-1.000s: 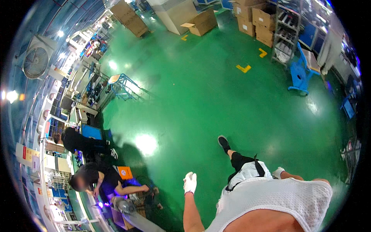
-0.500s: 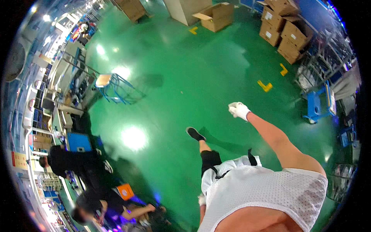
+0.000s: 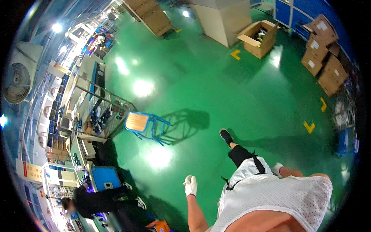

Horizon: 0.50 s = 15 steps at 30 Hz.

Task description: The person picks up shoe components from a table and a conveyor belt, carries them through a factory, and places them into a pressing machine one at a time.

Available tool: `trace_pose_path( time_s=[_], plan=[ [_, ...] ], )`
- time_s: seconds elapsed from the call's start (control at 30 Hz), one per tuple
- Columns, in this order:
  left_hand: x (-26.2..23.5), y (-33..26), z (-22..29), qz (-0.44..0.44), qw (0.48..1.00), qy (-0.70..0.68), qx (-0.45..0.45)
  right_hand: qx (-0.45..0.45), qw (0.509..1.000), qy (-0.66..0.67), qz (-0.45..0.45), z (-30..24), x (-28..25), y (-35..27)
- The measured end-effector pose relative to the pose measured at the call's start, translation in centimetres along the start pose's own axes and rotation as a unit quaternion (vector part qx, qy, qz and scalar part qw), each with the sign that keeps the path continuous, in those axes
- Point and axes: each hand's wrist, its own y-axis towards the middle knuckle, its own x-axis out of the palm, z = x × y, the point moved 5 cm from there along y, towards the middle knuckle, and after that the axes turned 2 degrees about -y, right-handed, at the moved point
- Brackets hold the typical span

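Observation:
My left hand point(image 3: 190, 185), in a white glove, is held out ahead of my body over the green floor. Its fingers are loosely bent and slightly apart, and no object shows in them. My right hand point(image 3: 277, 169), also white-gloved, hangs back beside my hip, partly covered by my white mesh top; its fingers cannot be made out. Neither hand touches anything. Nearest ahead of the left hand is a blue-framed stool point(image 3: 137, 121) with a wooden seat. One of my feet, in a dark shoe point(image 3: 226, 137), is stretched forward on the floor.
Workbenches and a metal rack point(image 3: 104, 112) line the left. A person in black point(image 3: 102, 199) stands there by a blue panel point(image 3: 105, 178). Ahead are an open carton point(image 3: 259, 45), a pale cabinet point(image 3: 221, 25) and stacked cartons point(image 3: 328, 71). Yellow corner marks point(image 3: 309, 127) lie on the floor.
My left hand has swung forward into view, while my right hand has dropped back to my side. The stool and cartons appear nearer and farther right as I move along the floor.

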Motion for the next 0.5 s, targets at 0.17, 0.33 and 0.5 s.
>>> trace_pose_path(
  time_s=[0.17,0.33,0.5],
  plan=[
    [2.3,15.8,9.2,-0.033,0.987,0.154,0.016,-0.256,0.857,-0.167,0.414,-13.3,-11.8,15.8],
    [2.7,21.6,18.5,-0.107,0.968,0.200,-0.104,-0.316,0.776,-0.484,0.251,-49.5,-30.7,12.4],
    [5.0,34.9,19.1,-0.009,0.982,0.106,-0.157,-0.400,0.882,0.039,0.246,-82.6,-47.9,1.1]
  ],
)
